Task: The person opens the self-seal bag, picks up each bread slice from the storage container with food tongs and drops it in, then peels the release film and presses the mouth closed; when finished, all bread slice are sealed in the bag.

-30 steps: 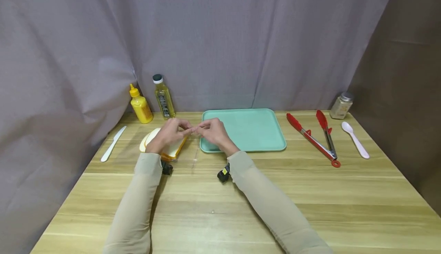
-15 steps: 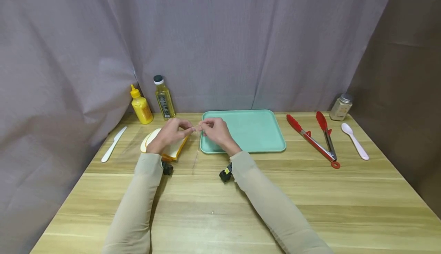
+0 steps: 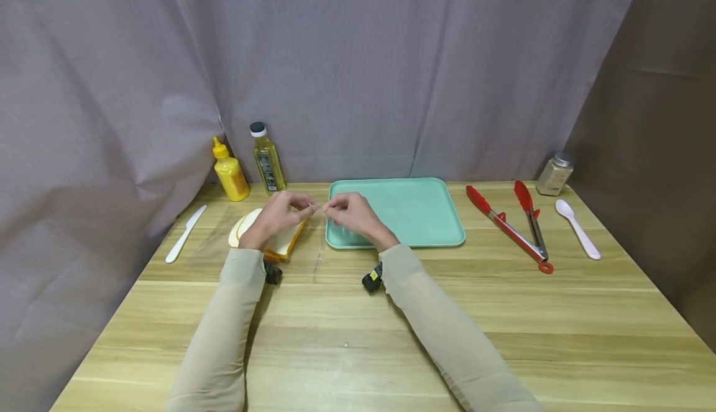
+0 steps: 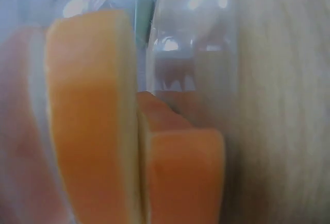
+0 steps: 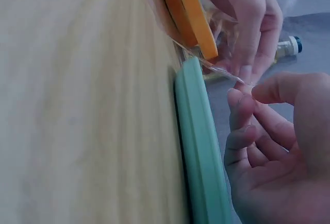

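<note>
Bread slices (image 3: 288,240) with orange-brown crusts lie left of centre on the table, inside a clear plastic bag (image 5: 223,71). My left hand (image 3: 279,213) is over the bread, its thumb and fingertips pinching the bag's gathered end. Facing it, my right hand (image 3: 355,214) pinches the tip of the same plastic between thumb and forefinger, above the left edge of a mint-green tray (image 3: 408,213). In the left wrist view the crusts (image 4: 90,116) fill the foreground and the fingers are hard to make out. The right wrist view has both sets of fingertips almost touching at the plastic.
Behind the bread stand a yellow squeeze bottle (image 3: 230,174) and an oil bottle (image 3: 269,162). A white knife (image 3: 186,234) lies at the left. Right of the tray are red-tipped tongs (image 3: 511,228), a seasoning jar (image 3: 554,174) and a pale spoon (image 3: 578,230).
My right hand has shifted slightly right, so a small gap shows between the two hands' fingertips. The left hand, the bread and the tray stay where they were.
</note>
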The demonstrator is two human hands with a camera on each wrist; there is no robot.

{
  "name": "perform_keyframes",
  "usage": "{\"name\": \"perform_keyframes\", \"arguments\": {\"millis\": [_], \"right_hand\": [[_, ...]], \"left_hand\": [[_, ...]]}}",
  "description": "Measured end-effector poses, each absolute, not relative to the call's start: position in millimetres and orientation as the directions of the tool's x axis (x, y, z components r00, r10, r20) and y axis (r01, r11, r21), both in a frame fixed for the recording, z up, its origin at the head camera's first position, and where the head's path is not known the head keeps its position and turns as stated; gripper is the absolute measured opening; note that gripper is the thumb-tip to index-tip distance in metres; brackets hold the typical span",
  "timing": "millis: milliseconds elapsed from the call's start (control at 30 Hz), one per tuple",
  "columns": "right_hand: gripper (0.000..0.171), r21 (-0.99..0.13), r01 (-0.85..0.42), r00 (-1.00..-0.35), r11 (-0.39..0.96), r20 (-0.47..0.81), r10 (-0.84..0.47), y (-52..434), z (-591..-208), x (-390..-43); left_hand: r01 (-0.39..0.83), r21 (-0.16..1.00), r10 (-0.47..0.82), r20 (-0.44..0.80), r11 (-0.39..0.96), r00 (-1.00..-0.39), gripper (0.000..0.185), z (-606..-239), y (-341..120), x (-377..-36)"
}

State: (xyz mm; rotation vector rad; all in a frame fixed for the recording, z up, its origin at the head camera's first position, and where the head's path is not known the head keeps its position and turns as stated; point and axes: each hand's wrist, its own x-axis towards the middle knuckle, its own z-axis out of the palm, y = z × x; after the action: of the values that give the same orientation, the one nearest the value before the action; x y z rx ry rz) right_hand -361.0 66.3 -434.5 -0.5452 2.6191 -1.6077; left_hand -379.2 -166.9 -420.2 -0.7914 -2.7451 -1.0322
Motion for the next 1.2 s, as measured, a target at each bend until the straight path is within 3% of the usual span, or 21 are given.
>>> {"name": "perform_keyframes", "arguments": {"millis": [200,567,1200], "right_hand": [[0.017,-0.835,-0.343,-0.933,0.431,0.250,-0.258,61.5,-433.2,-360.3],[0.013,-0.826,-0.311,-0.936,0.469,0.181,-0.302,57.2,-433.4,-358.5],[0.025,-0.747,-0.401,-0.907,0.531,0.244,-0.342,57.6,-435.0,-360.2]], "left_hand": [[0.505,0.579,0.429,0.275,0.640,-0.860,0.017,-420.3,-164.6,-379.9],[0.498,0.590,0.429,0.267,0.635,-0.863,0.016,-419.8,-163.1,-381.1],[0.607,0.427,0.560,0.247,0.670,-0.791,0.016,-399.0,-153.2,-369.4]]}}
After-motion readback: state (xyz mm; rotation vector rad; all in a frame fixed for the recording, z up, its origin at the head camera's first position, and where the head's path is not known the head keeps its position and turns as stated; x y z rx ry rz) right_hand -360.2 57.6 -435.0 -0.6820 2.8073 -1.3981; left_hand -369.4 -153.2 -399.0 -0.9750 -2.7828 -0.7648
